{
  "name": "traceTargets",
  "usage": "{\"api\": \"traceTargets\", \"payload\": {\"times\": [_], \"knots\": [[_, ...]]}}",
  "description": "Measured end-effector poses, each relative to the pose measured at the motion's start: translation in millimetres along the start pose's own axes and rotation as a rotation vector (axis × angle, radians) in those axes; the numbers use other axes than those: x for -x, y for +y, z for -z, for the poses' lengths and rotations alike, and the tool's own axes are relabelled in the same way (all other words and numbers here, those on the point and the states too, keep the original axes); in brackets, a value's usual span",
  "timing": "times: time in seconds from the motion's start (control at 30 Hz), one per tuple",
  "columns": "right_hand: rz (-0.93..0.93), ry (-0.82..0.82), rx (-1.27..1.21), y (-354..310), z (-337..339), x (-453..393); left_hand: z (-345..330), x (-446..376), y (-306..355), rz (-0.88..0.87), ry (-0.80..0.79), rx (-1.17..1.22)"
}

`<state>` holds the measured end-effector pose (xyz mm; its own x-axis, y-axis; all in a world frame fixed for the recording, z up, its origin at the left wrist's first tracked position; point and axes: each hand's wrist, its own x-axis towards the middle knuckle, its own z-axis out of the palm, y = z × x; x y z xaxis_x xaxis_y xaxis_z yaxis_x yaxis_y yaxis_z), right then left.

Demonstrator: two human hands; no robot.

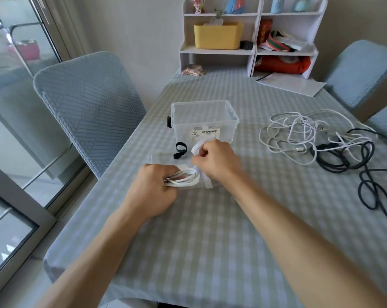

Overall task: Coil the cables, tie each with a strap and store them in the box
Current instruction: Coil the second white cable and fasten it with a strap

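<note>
While your left hand [157, 185] grips a coiled white cable [184, 177] just above the counter [210, 241], your right hand [214, 161] pinches a white strap [198, 148] and draws it up from the coil, so the first tie looks under way but not yet fastened. One end of the strap hangs below the coil, toward you.

By my reading, you are early in the job. This coil is the only bundle formed, and it sits in front of the clear box [204, 121], not inside it. The box stands open just beyond your hands; I cannot tell whether anything lies in it. What looks like its clear lid lies flat beneath your hands, though that is hard to make out.

Well off to your right, a tangle of white cables [299, 132] and a black cable [365, 165] lie loose and overlapping; all of that remains to be separated, coiled and tied. A black strap [180, 148] waits beside the box, near your right hand.
</note>
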<state>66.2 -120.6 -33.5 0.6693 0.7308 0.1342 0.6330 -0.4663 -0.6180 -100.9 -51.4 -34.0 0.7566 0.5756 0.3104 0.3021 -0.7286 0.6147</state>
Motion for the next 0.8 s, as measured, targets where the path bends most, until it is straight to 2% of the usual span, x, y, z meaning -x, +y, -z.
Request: {"api": "traceTargets", "payload": {"times": [0.17,0.27,0.47,0.6,0.7,0.8], "knots": [[-0.009,0.057,-0.001,4.9,-3.6,-6.6,0.0,2.4,-1.1,0.033,0.007,0.162],[-0.027,0.065,0.014,11.6,1.7,-12.9,4.1,9.8,-3.6,0.1,0.093,0.305],[0.041,-0.001,-0.062,18.4,2.2,-8.3,7.4,5.3,-3.9,0.202,0.09,0.36],[0.08,-0.033,-0.058,17.0,16.5,3.7,11.6,8.6,0.5,0.163,0.1,0.475],[0.09,0.067,0.066,20.4,34.2,16.9,13.1,9.2,1.5,0.095,0.1,0.533],[0.157,0.128,-0.103,24.4,52.8,35.2,12.3,10.4,3.8,0.002,0.052,0.51]]}}
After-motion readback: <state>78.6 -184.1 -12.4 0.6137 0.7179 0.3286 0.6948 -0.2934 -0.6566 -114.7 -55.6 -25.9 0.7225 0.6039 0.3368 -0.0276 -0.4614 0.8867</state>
